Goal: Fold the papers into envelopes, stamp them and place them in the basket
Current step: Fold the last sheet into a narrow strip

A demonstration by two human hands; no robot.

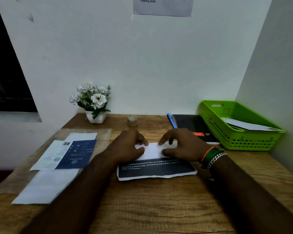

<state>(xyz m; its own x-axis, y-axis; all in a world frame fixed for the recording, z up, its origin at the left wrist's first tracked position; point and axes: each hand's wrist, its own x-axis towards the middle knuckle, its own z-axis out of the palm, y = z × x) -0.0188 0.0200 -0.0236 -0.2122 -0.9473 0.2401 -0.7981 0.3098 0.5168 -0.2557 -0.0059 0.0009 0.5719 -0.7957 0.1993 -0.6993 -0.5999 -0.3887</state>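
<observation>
A sheet of paper [156,169], dark blue with white print on its near half, lies at the middle of the wooden desk [159,208]. Its far part is folded over, showing white [153,150]. My left hand [128,146] pinches the left end of that white fold with thumb and fingers. At the fold's right end my right hand [181,145] pinches in the same way. The green plastic basket [240,137] stands at the right edge and holds white folded paper [249,126].
More papers [64,159] under a clear plastic sleeve lie at the left. A white pot of flowers [92,102] and a roll of tape [132,121] stand by the wall. A blue pen [172,120] and black notebook [193,125] lie beside the basket.
</observation>
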